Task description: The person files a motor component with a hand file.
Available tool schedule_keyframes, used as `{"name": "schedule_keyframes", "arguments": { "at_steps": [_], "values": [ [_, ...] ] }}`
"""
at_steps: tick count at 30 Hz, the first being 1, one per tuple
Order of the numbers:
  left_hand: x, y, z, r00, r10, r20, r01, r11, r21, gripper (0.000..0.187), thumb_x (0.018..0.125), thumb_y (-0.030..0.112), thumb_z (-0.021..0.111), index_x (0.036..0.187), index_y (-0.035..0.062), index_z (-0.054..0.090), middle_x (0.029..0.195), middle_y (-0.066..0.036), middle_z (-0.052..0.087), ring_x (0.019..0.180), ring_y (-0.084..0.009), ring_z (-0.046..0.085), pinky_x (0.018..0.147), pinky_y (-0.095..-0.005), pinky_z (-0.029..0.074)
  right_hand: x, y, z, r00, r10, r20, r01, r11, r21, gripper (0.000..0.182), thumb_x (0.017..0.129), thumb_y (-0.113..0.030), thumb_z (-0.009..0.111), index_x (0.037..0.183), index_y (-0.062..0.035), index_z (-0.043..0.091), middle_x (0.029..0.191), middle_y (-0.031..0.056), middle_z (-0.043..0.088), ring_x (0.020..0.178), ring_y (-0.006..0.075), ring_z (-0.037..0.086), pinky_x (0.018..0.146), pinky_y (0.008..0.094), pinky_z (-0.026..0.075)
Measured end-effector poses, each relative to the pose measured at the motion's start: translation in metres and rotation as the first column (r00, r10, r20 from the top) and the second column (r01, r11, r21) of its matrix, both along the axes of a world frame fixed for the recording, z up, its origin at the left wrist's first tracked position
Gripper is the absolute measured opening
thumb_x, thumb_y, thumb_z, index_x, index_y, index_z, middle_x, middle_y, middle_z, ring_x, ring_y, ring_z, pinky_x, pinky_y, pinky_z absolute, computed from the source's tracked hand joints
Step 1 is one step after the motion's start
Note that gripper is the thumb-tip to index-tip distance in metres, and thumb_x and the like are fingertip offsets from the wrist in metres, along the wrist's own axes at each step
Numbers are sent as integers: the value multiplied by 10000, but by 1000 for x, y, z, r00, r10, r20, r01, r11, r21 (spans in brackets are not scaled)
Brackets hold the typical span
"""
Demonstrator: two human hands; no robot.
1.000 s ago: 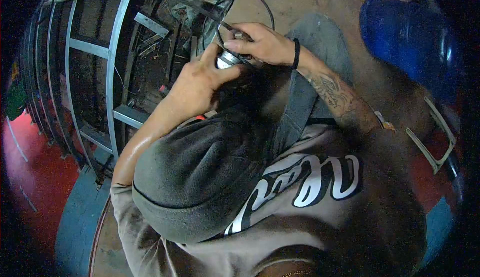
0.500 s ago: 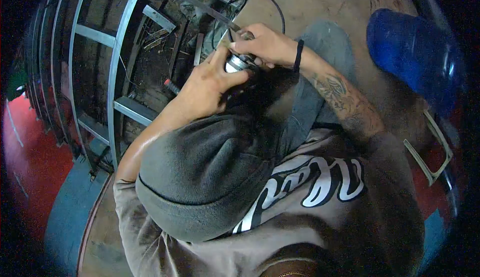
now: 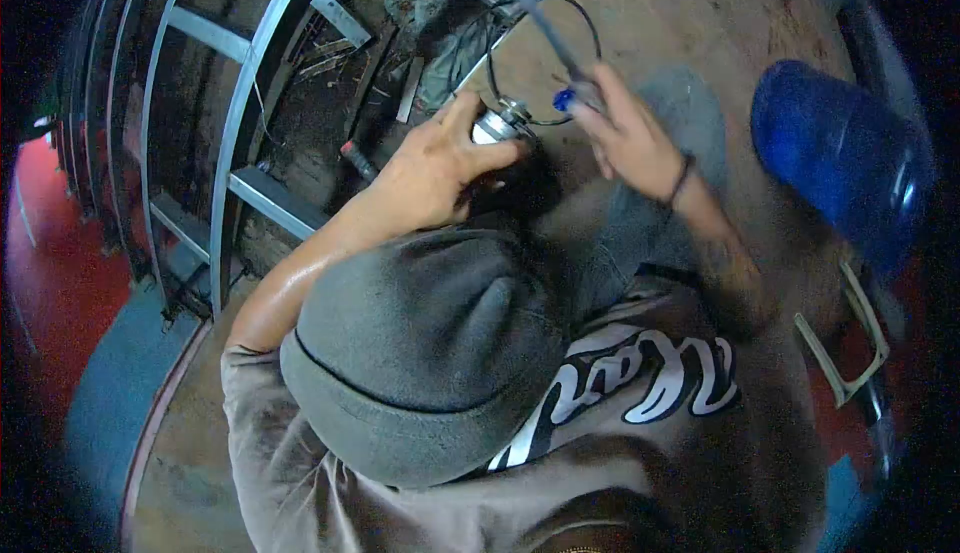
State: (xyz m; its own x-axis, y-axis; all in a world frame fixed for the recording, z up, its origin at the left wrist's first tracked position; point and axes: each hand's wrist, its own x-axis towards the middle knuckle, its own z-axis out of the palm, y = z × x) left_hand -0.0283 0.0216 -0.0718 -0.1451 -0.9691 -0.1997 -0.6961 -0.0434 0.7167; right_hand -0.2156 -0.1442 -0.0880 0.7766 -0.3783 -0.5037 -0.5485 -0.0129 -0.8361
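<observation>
My left hand (image 3: 440, 158) is wrapped round the silver metal head of what looks like an angle grinder (image 3: 490, 131), its thumb and fingers on either side. The tool's dark body is mostly hidden in shadow below the hand. Off to the right, my right hand (image 3: 632, 138) is closed on a long flat metal bar (image 3: 545, 25), somewhat blurred, which points up and left. A blue piece (image 3: 564, 101) shows at the fingers of that hand. Behind both hands a black cable (image 3: 596, 28) loops over the brown surface.
A silver metal frame (image 3: 236, 118) with crossbars stands at the left, over dark floor with scraps and a red-tipped tool (image 3: 350, 153). On the right are a blue rounded container (image 3: 835, 148) and a pale bracket (image 3: 838, 383). A grey cap (image 3: 425, 353) fills the lower middle.
My right hand has moved away from the grinder's head to the right, and the bar has swung to a steeper angle. My left hand keeps its grip. The whole view has shifted slightly.
</observation>
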Motion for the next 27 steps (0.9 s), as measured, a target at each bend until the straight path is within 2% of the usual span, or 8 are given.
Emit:
{"name": "schedule_keyframes", "arguments": {
  "at_steps": [2, 4, 6, 9, 12, 14, 16, 27],
  "values": [
    [0, 2, -1, 1000, 8, -7, -8, 1000, 3, 622, 548, 11, 689, 1132, 200, 587, 1156, -231, 431, 1046, -420, 535, 875, -449, 487, -27, 11, 17, 993, 104, 57, -85, 960, -267, 297, 928, -151, 532, 1188, -43, 439, 804, 231, 624, 664, 437, 609, 574, 476, 493],
    [-1, 3, 1, 1000, 23, 4, -23, 1000, -1, 577, 565, 0, 667, 1112, 169, 600, 1109, -226, 458, 1003, -417, 549, 846, -438, 488, -42, 25, 34, 988, 148, 45, -128, 947, -296, 310, 918, -129, 526, 1205, -56, 432, 840, 256, 625, 749, 481, 604, 634, 515, 497],
    [-2, 1, 4, 999, 35, 13, -35, 999, -19, 534, 581, -12, 645, 1093, 138, 613, 1062, -220, 485, 961, -415, 562, 816, -427, 488, -47, 37, 43, 972, 220, -88, -237, 885, -401, 345, 926, -101, 514, 1256, -46, 427, 801, 241, 619, 722, 411, 638, 623, 452, 495],
    [-5, 1, 8, 998, 61, 20, -60, 998, -36, 541, 554, -20, 652, 1070, 133, 603, 1084, -226, 473, 971, -427, 555, 822, -434, 490, -45, 39, 41, 955, 246, -166, -290, 892, -347, 359, 915, -97, 528, 1259, -53, 434, 905, 284, 622, 873, 469, 598, 700, 504, 486],
    [-5, 2, 9, 997, 65, 29, -67, 996, 51, 570, 516, -32, 663, 1057, 131, 588, 1125, -230, 454, 985, -441, 549, 828, -437, 491, -44, 41, 44, 960, 259, -109, -281, 871, -403, 346, 919, -95, 511, 1256, -56, 441, 917, 268, 626, 855, 455, 609, 704, 504, 487],
    [-3, 3, 6, 999, 40, 24, -41, 999, 26, 540, 608, 1, 651, 1115, 173, 585, 1218, -262, 427, 971, -432, 582, 845, -443, 509, -42, 43, 46, 959, 264, -97, -280, 858, -430, 342, 923, -101, 505, 1256, -56, 442, 929, 265, 626, 849, 454, 610, 705, 506, 489],
    [-2, 2, 9, 999, 26, 30, -27, 999, 18, 547, 606, -3, 651, 1121, 169, 585, 1234, -266, 421, 967, -432, 584, 848, -438, 509, -39, 42, 46, 914, 324, -245, -402, 806, -433, 327, 931, -118, 493, 1250, -60, 448, 936, 257, 628, 840, 448, 611, 704, 508, 496],
    [-3, 4, 9, 998, 46, 42, -47, 999, 22, 571, 591, -11, 661, 1132, 154, 585, 1311, -274, 383, 1024, -436, 561, 898, -433, 483, -41, 47, 47, 927, 292, -234, -371, 799, -472, 281, 925, -121, 501, 1197, -62, 460, 900, 242, 633, 810, 445, 611, 684, 511, 492]
  ]
}}
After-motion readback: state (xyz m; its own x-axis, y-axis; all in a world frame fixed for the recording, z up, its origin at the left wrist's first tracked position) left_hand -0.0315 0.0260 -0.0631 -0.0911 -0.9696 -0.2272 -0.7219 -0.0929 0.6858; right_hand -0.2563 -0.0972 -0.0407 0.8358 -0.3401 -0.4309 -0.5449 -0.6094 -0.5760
